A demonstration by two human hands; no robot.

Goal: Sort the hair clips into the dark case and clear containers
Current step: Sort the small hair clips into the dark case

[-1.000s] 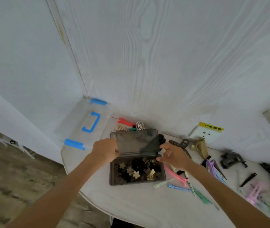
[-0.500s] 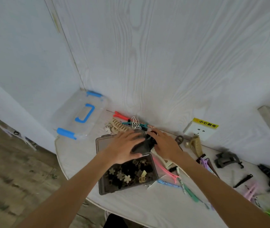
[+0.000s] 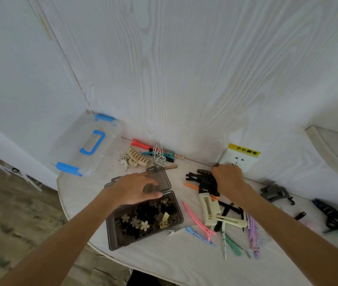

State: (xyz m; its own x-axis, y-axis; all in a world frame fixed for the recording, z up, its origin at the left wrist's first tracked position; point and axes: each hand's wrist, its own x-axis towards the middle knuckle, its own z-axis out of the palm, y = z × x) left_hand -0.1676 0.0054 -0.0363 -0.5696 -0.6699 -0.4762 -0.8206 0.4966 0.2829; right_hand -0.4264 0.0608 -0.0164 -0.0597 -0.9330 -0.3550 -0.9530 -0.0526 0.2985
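Note:
The dark case (image 3: 175, 218) lies open on the round white table, holding several small flower and claw clips; its lid (image 3: 163, 177) is folded flat behind it. My left hand (image 3: 133, 188) rests over the lid's hinge and pinches a small dark clip (image 3: 150, 187) between thumb and fingers. My right hand (image 3: 229, 180) curls over a cluster of black claw clips (image 3: 202, 178) to the right of the case. A clear container with blue handle and latches (image 3: 87, 149) stands at the back left, shut.
Loose clips lie around: a cream claw clip (image 3: 138, 158) and metal butterfly clip (image 3: 159, 155) behind the case, pink (image 3: 199, 221) and cream (image 3: 211, 207) clips to its right, grey (image 3: 275, 191) and black clips (image 3: 333, 215) far right. A wall outlet (image 3: 240, 159) sits behind my right hand.
The lid has gone from upright to flat. Both hands left the dark clump at the case's back; my right hand moved right onto the black clips, my left stayed over the lid.

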